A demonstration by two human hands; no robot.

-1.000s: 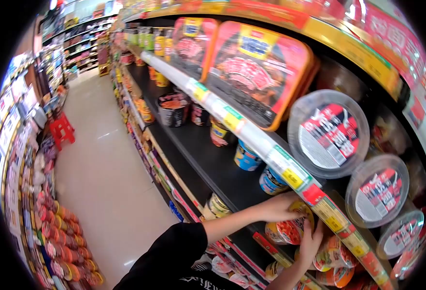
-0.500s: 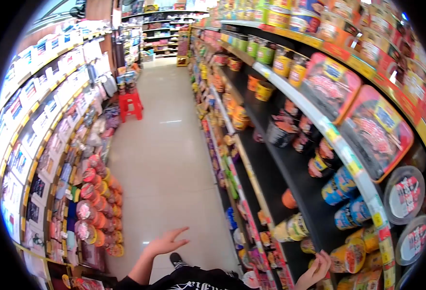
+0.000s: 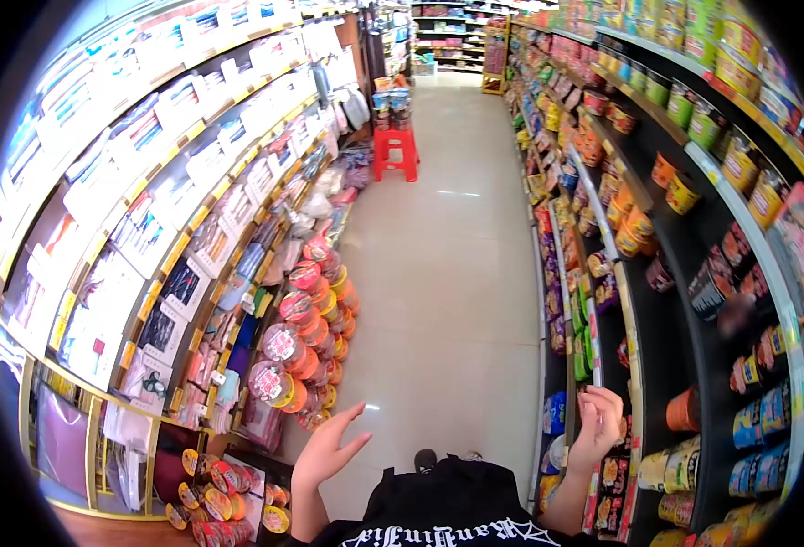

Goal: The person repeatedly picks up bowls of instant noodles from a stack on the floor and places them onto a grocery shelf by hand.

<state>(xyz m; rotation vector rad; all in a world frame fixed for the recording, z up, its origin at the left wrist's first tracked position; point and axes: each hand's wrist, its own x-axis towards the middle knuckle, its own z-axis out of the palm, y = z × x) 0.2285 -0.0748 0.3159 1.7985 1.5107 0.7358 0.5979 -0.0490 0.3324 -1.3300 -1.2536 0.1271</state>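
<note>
My left hand [image 3: 329, 447] is raised over the aisle floor, fingers apart and holding nothing, just right of the stacked cups [image 3: 300, 337]. On the other side, my right hand [image 3: 600, 424] is lifted in front of the right shelf, its fingers curled together; whether anything small is inside is hidden. Beyond it, yellowish cups [image 3: 671, 467] and an orange cup [image 3: 683, 410] sit on the dark shelf. Neither hand touches the shelves.
A red stool [image 3: 395, 153] with containers on top stands up the aisle on the left. Bright shelves of packaged goods line the left side. More round cups [image 3: 224, 497] lie at lower left. The tiled floor [image 3: 452, 273] runs between the shelves.
The view has swung left from the right shelf to the aisle. Both hands have left the cups there; my left hand opened over the floor, and my right hand rose with curled fingers.
</note>
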